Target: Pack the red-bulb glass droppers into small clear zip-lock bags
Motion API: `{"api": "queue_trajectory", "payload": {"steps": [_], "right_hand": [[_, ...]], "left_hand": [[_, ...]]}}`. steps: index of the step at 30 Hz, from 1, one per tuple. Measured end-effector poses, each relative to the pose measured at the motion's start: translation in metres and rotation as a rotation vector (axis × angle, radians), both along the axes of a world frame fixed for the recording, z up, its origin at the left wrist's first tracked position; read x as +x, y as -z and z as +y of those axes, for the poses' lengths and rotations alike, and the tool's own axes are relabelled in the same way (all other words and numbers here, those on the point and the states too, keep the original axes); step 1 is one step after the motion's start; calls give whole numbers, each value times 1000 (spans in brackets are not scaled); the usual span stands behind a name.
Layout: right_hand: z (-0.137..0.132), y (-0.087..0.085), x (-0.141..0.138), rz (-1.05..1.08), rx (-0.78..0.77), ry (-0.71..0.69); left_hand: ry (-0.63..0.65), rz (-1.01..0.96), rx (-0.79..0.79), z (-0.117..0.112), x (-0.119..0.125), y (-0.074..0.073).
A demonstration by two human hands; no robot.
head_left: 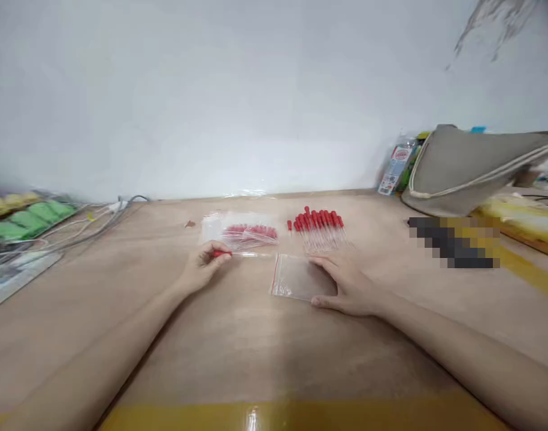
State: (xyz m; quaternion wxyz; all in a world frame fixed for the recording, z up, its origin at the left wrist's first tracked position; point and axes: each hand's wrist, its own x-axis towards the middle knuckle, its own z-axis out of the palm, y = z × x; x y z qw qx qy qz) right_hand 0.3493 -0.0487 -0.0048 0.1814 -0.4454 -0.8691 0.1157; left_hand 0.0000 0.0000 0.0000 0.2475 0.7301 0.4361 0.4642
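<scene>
Between the fingers and thumb of my left hand point(205, 263) is a dropper point(222, 253), its red bulb gripped and its thin clear tube pointing right. My right hand point(348, 286) rests with fingers apart on the right side of a clear zip bag point(296, 278) lying flat, with a red line along its left edge. Just beyond my left hand, more zip bags point(215, 227) lie in a pile, with several red-bulbed droppers point(256, 232) inside. Behind the flat bag, loose droppers point(321, 220) lie in a row, red ends away from me.
Cables point(100, 218) and green packs point(33, 218) are at the left. On the right stand a grey cloth bag point(471, 167) and a bottle point(396, 164), near a yellow packet point(520, 218) and a blurred-out dark object point(453, 242). A white wall point(238, 96) bounds the table's back.
</scene>
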Motion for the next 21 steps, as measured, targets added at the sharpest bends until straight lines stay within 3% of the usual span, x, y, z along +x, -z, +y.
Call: {"api": "queue_trajectory", "payload": {"steps": [8,17,21], "right_hand": [[2,1,3,3,5,-37],[3,1,-1,-13,-9,-29],[5,2,-2,6,-4,-40]], "left_hand": [[108,65,-65,1,2,1],[243,75,-37,-11,42,1],[316,215,-5,-25,58,-2]]}}
